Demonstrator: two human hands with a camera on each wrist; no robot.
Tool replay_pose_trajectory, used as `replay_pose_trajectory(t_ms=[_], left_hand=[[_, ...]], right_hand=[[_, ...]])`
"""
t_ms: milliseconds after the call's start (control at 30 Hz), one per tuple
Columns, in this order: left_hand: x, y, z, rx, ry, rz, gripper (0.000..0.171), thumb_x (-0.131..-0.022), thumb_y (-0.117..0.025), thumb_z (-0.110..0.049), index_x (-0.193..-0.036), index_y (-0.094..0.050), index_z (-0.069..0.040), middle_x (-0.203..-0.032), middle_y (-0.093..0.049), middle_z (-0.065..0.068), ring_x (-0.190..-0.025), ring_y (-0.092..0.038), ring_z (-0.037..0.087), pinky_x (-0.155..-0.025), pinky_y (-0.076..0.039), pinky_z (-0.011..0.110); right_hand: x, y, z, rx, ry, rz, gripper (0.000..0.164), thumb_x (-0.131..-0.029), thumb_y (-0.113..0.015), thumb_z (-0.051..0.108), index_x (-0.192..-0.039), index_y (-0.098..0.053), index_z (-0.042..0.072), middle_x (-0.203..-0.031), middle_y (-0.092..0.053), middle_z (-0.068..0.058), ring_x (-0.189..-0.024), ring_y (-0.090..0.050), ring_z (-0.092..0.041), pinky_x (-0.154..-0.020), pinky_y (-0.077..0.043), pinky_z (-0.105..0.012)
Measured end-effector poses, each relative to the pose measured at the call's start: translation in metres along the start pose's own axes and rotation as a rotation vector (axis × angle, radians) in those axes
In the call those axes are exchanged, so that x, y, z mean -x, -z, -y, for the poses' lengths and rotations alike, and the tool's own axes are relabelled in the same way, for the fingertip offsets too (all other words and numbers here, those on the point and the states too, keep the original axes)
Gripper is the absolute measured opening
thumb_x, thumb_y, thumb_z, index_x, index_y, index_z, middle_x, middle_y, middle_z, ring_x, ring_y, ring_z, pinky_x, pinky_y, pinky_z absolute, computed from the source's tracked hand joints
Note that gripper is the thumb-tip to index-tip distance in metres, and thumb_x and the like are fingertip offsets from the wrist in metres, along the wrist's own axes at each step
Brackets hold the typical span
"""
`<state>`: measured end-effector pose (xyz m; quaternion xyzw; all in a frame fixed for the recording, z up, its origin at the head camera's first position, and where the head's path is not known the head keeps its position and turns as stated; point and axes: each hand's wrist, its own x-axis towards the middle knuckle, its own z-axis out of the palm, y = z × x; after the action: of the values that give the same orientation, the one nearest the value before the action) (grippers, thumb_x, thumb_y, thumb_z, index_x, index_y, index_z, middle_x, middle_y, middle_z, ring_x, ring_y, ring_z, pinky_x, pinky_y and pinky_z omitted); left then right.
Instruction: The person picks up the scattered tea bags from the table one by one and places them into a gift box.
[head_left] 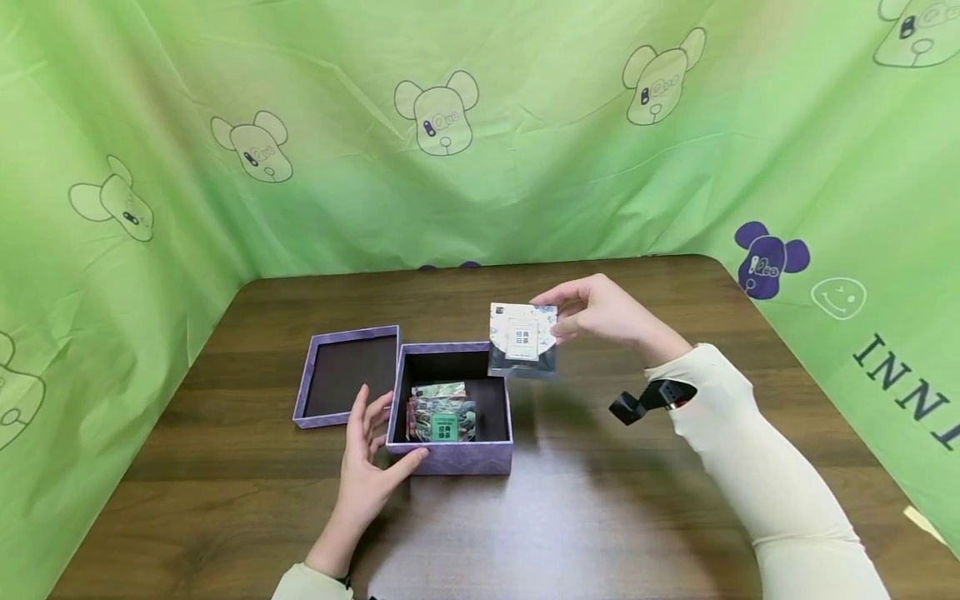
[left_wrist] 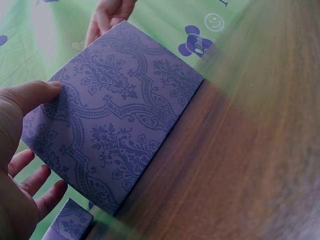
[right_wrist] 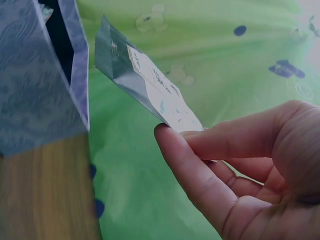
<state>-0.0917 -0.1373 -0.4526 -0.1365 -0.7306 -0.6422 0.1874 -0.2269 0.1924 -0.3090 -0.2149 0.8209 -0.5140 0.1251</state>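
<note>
My right hand [head_left: 602, 313] pinches one edge of a flat tea sachet [head_left: 522, 337] between thumb and fingers. White above and dark grey below, the sachet is held up over the right back corner of a purple patterned box [head_left: 461, 461]. Several tea sachets lie inside on the box's left side, a green-labelled sachet [head_left: 444, 422] on top. At the near left corner, my left hand [head_left: 365, 482] spans the box. Its thumb rests on the front wall [left_wrist: 112, 115], and its other fingers extend along the left side.
A shallow purple lid [head_left: 352, 375] with a dark inside lies just left of the box, inner side up. Both stand on a brown wooden table [head_left: 247, 500]. A green printed cloth [head_left: 337, 192] hangs behind and at both sides.
</note>
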Motion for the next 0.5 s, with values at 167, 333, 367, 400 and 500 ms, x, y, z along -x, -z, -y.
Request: replay_pose_trajectory(t_ms=[167,333,367,400,500], left_hand=[[0.001,0.0,0.0,0.003,-0.003,-0.002,0.108,-0.07,-0.08,0.016,-0.156,-0.017,-0.003,-0.141,-0.047,0.028,-0.121,-0.048,0.008,-0.092,-0.043,0.018],[0.001,0.0,-0.001,-0.011,0.013,0.003,0.107,-0.071,-0.08,0.014,-0.157,-0.017,-0.003,-0.142,-0.047,0.026,-0.122,-0.048,0.008,-0.092,-0.043,0.018],[0.001,0.0,-0.001,-0.013,0.018,0.003,0.107,-0.071,-0.08,0.014,-0.157,-0.017,-0.003,-0.142,-0.047,0.026,-0.122,-0.048,0.007,-0.092,-0.043,0.018],[0.001,0.0,-0.001,-0.015,0.025,0.003,0.107,-0.071,-0.08,0.013,-0.157,-0.017,-0.003,-0.143,-0.047,0.026,-0.122,-0.047,0.007,-0.093,-0.043,0.018],[0.001,0.0,0.0,-0.02,0.031,0.003,0.107,-0.072,-0.08,0.013,-0.157,-0.017,-0.003,-0.143,-0.046,0.025,-0.123,-0.047,0.008,-0.093,-0.043,0.019]], right_hand=[[-0.011,-0.019,0.009,-0.03,0.032,0.034,0.044,-0.078,-0.064,-0.019,-0.122,-0.06,-0.018,-0.097,-0.071,-0.025,-0.076,-0.068,-0.012,-0.069,-0.059,-0.035],[-0.018,-0.041,0.011,-0.062,0.05,0.071,0.045,-0.078,-0.064,-0.018,-0.123,-0.06,-0.017,-0.097,-0.071,-0.025,-0.078,-0.069,-0.017,-0.07,-0.059,-0.037],[-0.02,-0.046,0.012,-0.071,0.05,0.078,0.044,-0.078,-0.064,-0.018,-0.123,-0.06,-0.017,-0.096,-0.071,-0.025,-0.078,-0.069,-0.017,-0.07,-0.059,-0.038],[-0.021,-0.05,0.012,-0.074,0.05,0.083,0.044,-0.078,-0.064,-0.017,-0.123,-0.06,-0.017,-0.095,-0.071,-0.025,-0.078,-0.069,-0.018,-0.07,-0.059,-0.039],[-0.023,-0.062,0.012,-0.101,0.042,0.105,0.045,-0.079,-0.064,-0.017,-0.124,-0.06,-0.016,-0.094,-0.071,-0.024,-0.075,-0.07,-0.018,-0.071,-0.059,-0.04]])
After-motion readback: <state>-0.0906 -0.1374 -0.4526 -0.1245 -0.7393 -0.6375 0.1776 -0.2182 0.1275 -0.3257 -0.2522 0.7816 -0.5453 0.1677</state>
